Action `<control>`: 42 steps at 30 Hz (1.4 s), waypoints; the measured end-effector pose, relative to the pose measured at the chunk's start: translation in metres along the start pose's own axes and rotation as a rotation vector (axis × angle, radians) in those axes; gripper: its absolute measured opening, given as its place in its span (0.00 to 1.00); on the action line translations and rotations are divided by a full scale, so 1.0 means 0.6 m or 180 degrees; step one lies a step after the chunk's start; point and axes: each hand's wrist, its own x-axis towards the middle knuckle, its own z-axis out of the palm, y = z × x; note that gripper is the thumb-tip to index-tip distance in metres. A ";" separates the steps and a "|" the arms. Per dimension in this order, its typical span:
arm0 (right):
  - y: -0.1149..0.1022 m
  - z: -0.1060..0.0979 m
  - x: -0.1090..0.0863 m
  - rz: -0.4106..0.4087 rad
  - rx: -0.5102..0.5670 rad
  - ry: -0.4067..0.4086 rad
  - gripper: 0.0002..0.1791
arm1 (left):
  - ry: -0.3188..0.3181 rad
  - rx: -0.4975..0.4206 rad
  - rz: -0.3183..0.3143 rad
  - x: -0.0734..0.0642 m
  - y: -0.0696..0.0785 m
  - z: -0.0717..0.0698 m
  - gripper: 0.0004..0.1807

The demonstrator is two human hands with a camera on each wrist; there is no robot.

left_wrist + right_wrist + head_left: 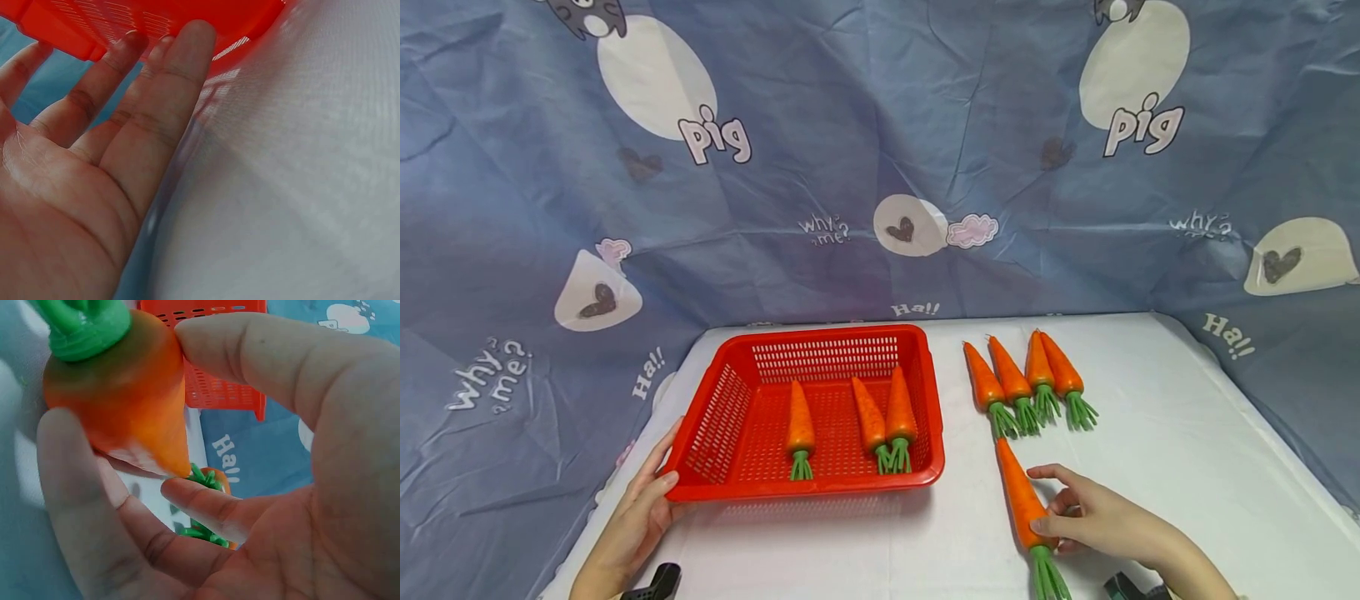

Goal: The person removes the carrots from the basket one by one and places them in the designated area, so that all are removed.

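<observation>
Within the left hand, the red basket is held by its corner, seemingly for steadiness — right hand pinching a carrot.

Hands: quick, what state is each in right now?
Left hand: open, fingers touching the red basket.
Right hand: closed, holding the nearest carrot near its green top.
</observation>
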 end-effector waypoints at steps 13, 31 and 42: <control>0.004 -0.004 -0.003 -0.0237 -0.0002 -0.0124 0.39 | -0.0067 -0.0029 0.0066 -0.001 0.001 0.002 0.35; -0.001 -0.001 -0.002 -0.0333 -0.0113 -0.0120 0.37 | -0.0001 0.0020 -0.0009 0.000 0.002 0.003 0.34; -0.012 -0.003 0.000 -0.0298 -0.0237 -0.0082 0.38 | -0.0029 0.0023 0.0015 0.000 0.002 0.002 0.35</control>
